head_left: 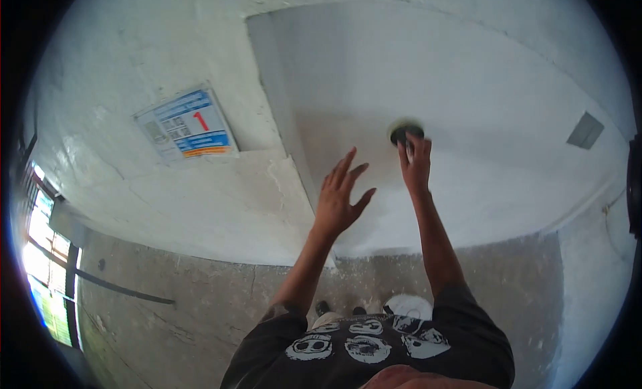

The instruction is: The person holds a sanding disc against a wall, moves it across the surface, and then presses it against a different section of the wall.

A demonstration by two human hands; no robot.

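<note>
A small dark round sanding pad [406, 132] is pressed flat against the white wall [468, 88] just right of the frame's centre, and it is pinched from below by the fingers of the right hand [416, 163], whose grip is closed around its lower edge. The pad appears to be held face-on to the plaster so that its whole disc meets the surface, and a faint pale ring is seen around it. The left hand [340, 200] is raised just to the left of it, apart from the pad, with the grip spread wide and nothing held; whether the fingertips rest on the wall cannot be told, though the open palm seems placed to steady the body or feel the surface. Both forearms are stretched upward from a dark printed shirt [368, 349] at the bottom of the frame. A vertical edge [287, 121] is seen left of the hands, where the smooth panel meets a rougher, stepped stretch of wall. On that rougher stretch, in the upper left, a notice [187, 123] bearing a red figure 1 is fixed. A small grey plate [585, 130] is set into the wall at the far right. Open, unbroken plaster lies above and to the right of the pad. A window [43, 268] is glimpsed at the lower left edge, and the bare concrete floor [200, 322] lies below.
</note>
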